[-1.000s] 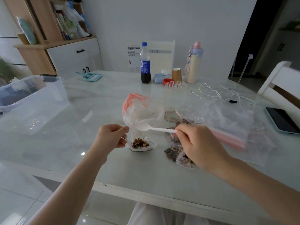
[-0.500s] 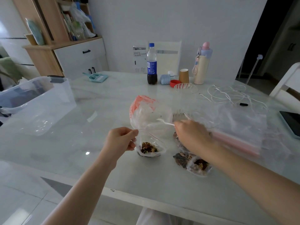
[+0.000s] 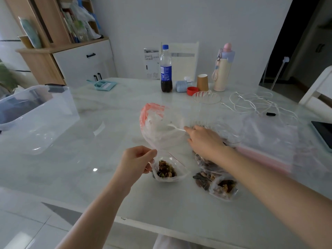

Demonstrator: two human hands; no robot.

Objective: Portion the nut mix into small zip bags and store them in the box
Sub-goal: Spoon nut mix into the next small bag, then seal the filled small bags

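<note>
My left hand (image 3: 136,161) pinches the rim of a small zip bag (image 3: 168,169) that stands open on the table with a little nut mix in it. My right hand (image 3: 204,141) holds a white plastic spoon (image 3: 175,128) by its handle, the bowl pushed into a large clear bag with a red zip top (image 3: 158,126). Two filled small bags (image 3: 217,184) lie just right of the open one, under my right forearm. A clear plastic storage box (image 3: 36,115) stands at the far left of the table.
A pile of flat zip bags (image 3: 269,141) lies right of my right hand. A clear cup (image 3: 206,99), cola bottle (image 3: 166,69), paper cup (image 3: 202,82), water flask (image 3: 222,69) and white cables (image 3: 255,103) sit further back. A phone (image 3: 323,133) lies at the right edge.
My right hand moved the spoon away from above the small bag, up and back into the large bag. My left hand kept its hold on the small bag's rim.
</note>
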